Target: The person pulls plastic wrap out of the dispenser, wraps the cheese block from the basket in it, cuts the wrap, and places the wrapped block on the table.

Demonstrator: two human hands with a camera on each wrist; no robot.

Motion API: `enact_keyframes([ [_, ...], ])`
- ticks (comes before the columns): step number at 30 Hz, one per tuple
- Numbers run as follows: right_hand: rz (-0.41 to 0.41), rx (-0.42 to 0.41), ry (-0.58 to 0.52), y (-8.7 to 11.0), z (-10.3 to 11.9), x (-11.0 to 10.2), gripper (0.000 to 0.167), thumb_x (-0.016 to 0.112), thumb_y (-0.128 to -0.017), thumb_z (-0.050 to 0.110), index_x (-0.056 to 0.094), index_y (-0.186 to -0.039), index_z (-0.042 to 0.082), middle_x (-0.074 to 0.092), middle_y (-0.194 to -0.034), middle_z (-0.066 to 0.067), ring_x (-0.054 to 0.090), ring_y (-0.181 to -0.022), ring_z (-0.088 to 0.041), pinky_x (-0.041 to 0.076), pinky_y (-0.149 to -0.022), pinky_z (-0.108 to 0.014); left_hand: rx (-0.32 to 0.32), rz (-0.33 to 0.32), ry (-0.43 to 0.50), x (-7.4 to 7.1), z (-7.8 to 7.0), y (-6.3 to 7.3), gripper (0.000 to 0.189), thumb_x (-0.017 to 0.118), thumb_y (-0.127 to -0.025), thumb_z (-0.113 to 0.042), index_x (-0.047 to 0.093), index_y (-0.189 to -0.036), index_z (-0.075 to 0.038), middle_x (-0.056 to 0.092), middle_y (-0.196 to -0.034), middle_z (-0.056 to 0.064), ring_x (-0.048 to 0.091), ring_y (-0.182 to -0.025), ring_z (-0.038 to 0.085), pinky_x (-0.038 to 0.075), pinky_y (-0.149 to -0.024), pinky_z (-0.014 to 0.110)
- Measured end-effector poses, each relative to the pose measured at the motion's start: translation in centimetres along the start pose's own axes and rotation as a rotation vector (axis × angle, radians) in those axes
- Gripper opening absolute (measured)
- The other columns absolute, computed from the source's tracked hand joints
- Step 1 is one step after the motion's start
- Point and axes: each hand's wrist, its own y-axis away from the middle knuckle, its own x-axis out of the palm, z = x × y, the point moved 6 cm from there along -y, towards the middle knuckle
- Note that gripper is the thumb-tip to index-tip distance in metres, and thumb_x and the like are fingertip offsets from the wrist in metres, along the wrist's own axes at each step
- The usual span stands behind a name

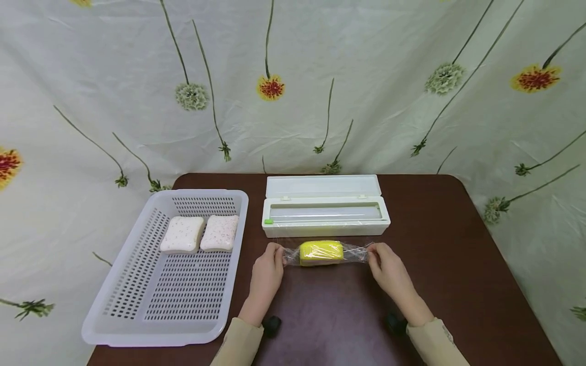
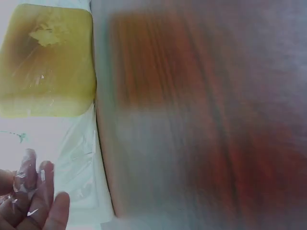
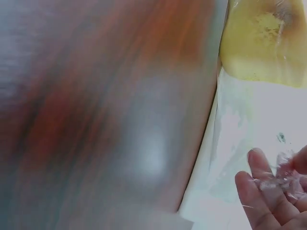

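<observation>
Head view: yellow block [image 1: 321,252] in clear wrap [image 1: 354,254], just on the near side of the white box [image 1: 326,232]. Left hand [image 1: 267,272] pinches the wrap's left end, right hand [image 1: 392,272] the right end, both near side of box. Step in hand, I judge: gathering the wrap ends; next move likely calls for an even hold on both, then closing them tight. Basket [image 1: 151,339] left of box. Block's underside hidden. Left wrist: crumpled film among fingertips; block, before the box, clipped at frame's left. Right wrist: film bunched at thumb, hand cut off; block clipped above; table blurred.
</observation>
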Motion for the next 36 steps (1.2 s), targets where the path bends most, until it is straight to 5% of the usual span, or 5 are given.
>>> enact_keyframes([
  [5,-0.018,0.087,-0.057,-1.4,-0.9,0.6,0.008,0.071,-0.088,0.003,0.064,-0.092,0.003,0.057,-0.081,-0.005,0.052,-0.068,-0.012,0.045,-0.058,-0.027,-0.099,-0.026,0.032,0.3,0.5,-1.4,0.017,0.053,-0.102,-0.022,0.059,-0.099,-0.007,0.056,-0.066,0.005,0.048,-0.056,0.016,0.039,-0.051,0.029],
  [10,-0.026,0.152,-0.106,-2.6,-1.6,1.0,0.011,0.074,-0.087,0.010,0.064,-0.086,0.004,0.055,-0.074,-0.004,0.049,-0.062,-0.010,0.041,-0.054,-0.024,-0.116,-0.089,0.061,0.7,1.0,-2.3,0.018,0.056,-0.101,-0.022,0.060,-0.096,-0.006,0.057,-0.067,0.008,0.050,-0.058,0.019,0.040,-0.053,0.031],
  [21,0.084,0.473,-0.241,-3.8,-3.7,2.5,0.021,0.069,-0.093,0.022,0.065,-0.093,0.001,0.059,-0.075,-0.009,0.057,-0.052,-0.008,0.047,-0.049,-0.021,-0.202,-0.124,0.123,1.6,1.5,-3.3,0.022,0.060,-0.099,-0.027,0.063,-0.093,-0.006,0.060,-0.068,0.007,0.052,-0.058,0.018,0.041,-0.054,0.030],
  [28,0.018,0.508,-0.207,-4.1,-4.2,2.7,0.028,0.076,-0.087,0.030,0.066,-0.090,0.004,0.064,-0.070,-0.008,0.055,-0.057,-0.010,0.044,-0.054,-0.022,-0.262,-0.170,0.129,1.8,2.0,-3.6,0.023,0.068,-0.093,-0.031,0.065,-0.090,-0.008,0.070,-0.079,0.009,0.062,-0.067,0.024,0.049,-0.062,0.038],
  [36,-0.108,0.540,-0.132,-4.3,-4.4,2.8,0.036,0.082,-0.080,0.036,0.064,-0.085,0.005,0.067,-0.080,-0.013,0.061,-0.072,-0.027,0.046,-0.064,-0.034,-0.369,-0.233,0.197,2.4,2.7,-4.0,0.027,0.076,-0.087,-0.034,0.068,-0.087,-0.007,0.073,-0.083,0.010,0.068,-0.077,0.028,0.053,-0.071,0.045],
])
